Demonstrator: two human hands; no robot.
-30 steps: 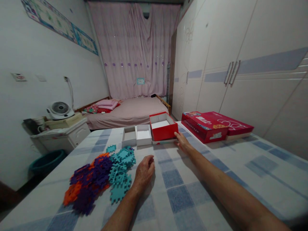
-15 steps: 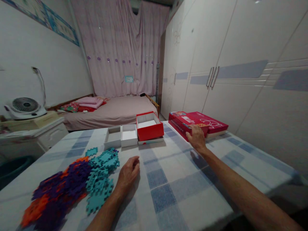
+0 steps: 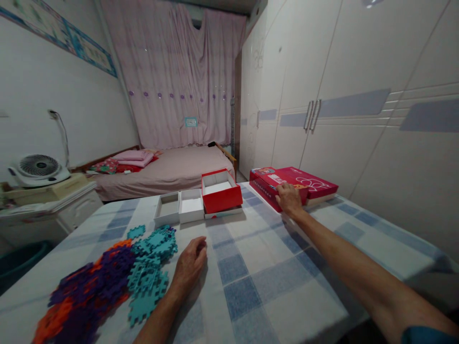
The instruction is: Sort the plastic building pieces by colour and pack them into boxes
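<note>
My right hand (image 3: 289,198) lies over the near right end of a red box (image 3: 263,191) with white lettering, its fingers on the top and its thumb at the front edge. A flat, darker red box (image 3: 308,181) with a white line pattern sits right behind it. My left hand (image 3: 191,260) rests on the checked tablecloth with its fingers loosely curled; nothing shows in it. Close by on its left lies a heap of interlocking plastic pieces: turquoise ones (image 3: 147,277) nearest the hand, then purple ones (image 3: 84,282) and orange ones (image 3: 53,317).
Two shallow open boxes, a grey one (image 3: 168,221) and a white one (image 3: 191,220), stand at the table's far edge. Beside them a red open box (image 3: 222,199) leans on a flat white box (image 3: 225,213). Beyond are a bed (image 3: 179,167) and a wardrobe (image 3: 358,157).
My right hand has shifted slightly forward and left on the red box, and a blue sleeve now shows at the lower right. The view has tilted a little; my left hand stays put.
</note>
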